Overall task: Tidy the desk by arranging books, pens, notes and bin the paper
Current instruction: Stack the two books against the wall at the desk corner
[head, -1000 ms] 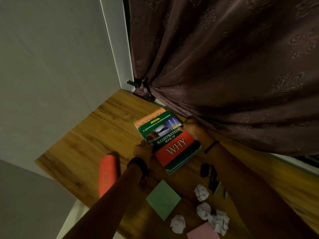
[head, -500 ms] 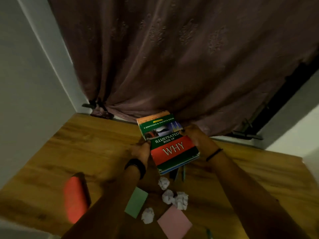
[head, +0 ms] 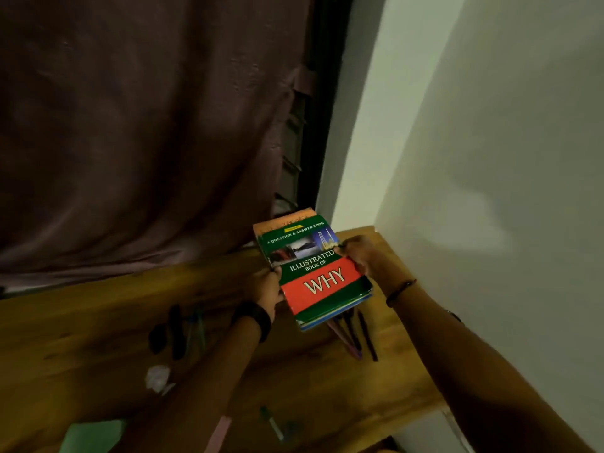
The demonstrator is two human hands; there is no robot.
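Far left, at the lower edge of the view: a green note pad [head: 93,436] lies flat on the desk [head: 98,322], partly cut off. Beside it to the right, one crumpled paper ball [head: 158,377] sits unbinned. Behind that, a loose cluster of dark pens [head: 176,331] lies unsorted; their number cannot be told in this light. A pink note [head: 219,433] and a green marker [head: 273,423] lie near the front edge.

Centre: the left hand [head: 268,286] grips the left side of the stack of books [head: 313,269], thumb over the cover. The stack (top title reads "Illustrated Book of Why") is at the far right corner of the desk, its covers not squared, an orange one showing at the far end. Whether its far end rests on the wood cannot be told. The right hand [head: 356,256] grips the opposite side, thumb on top.

Right: several pens [head: 353,335] lie partly beneath the near end of the stack, close to the wall [head: 490,158].

Risks, as judged:
- Set down here, the stack would likely land on those pens, sit crooked and rock or slide.
- The lower books could slip out, since the grip presses only the sides.
- The corner is tight; a careless push may knock the pens off the right edge.
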